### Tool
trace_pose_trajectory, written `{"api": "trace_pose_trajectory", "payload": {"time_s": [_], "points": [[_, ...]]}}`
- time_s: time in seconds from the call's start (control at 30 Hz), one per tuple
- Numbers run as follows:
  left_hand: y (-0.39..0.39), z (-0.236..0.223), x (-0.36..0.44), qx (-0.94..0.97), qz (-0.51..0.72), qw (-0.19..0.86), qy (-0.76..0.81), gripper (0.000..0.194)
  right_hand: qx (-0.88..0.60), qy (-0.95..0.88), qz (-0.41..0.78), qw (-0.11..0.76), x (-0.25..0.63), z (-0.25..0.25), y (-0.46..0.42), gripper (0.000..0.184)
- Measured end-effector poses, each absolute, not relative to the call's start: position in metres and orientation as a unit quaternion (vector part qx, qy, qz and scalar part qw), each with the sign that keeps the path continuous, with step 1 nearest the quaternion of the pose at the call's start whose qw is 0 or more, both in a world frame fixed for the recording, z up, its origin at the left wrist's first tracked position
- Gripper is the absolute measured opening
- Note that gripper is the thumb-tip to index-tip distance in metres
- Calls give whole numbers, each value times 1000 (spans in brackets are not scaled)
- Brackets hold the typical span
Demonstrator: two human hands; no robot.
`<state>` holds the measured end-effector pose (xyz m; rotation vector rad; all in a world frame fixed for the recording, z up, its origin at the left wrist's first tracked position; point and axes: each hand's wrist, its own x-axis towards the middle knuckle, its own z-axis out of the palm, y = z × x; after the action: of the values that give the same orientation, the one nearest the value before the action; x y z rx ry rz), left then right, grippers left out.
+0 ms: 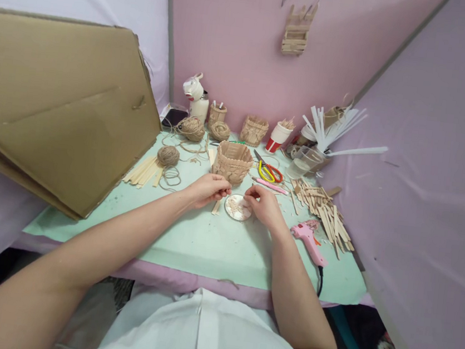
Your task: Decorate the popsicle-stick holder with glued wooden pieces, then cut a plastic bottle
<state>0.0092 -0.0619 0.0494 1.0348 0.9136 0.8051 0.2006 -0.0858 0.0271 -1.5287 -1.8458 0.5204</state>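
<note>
My left hand (213,190) is closed, its thumb and fingertips pinched together just in front of a basket (233,162) made of wooden pieces. Whatever sits in that pinch is too small to name. On the other side, my right hand (263,203) also pinches, with its fingertips over the right edge of a small round white dish (237,207). Light brown scraps lie in the dish. A short flat wooden stick (216,207) rests below my left hand. Behind my right hand are a pink pen-like tool (271,185) and scissors (270,171) with yellow and orange handles.
A pink glue gun (310,242) lies at the right, near a pile of wooden sticks (329,211). Twine balls (168,156) and more sticks (142,172) are at the left, beside a large cardboard sheet (55,109). Glue sticks (332,127) and a paper cup (279,137) stand behind.
</note>
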Motion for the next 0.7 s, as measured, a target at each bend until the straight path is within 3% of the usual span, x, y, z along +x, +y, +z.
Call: {"api": "trace_pose_trajectory", "payload": {"time_s": [0.23, 0.7], "points": [[-60, 44, 9, 438, 369, 704, 420, 21, -552, -588, 347, 478, 206, 32, -87, 18], [-60, 33, 13, 468, 395, 688, 391, 12, -540, -567, 366, 502, 182, 31, -95, 16]]}}
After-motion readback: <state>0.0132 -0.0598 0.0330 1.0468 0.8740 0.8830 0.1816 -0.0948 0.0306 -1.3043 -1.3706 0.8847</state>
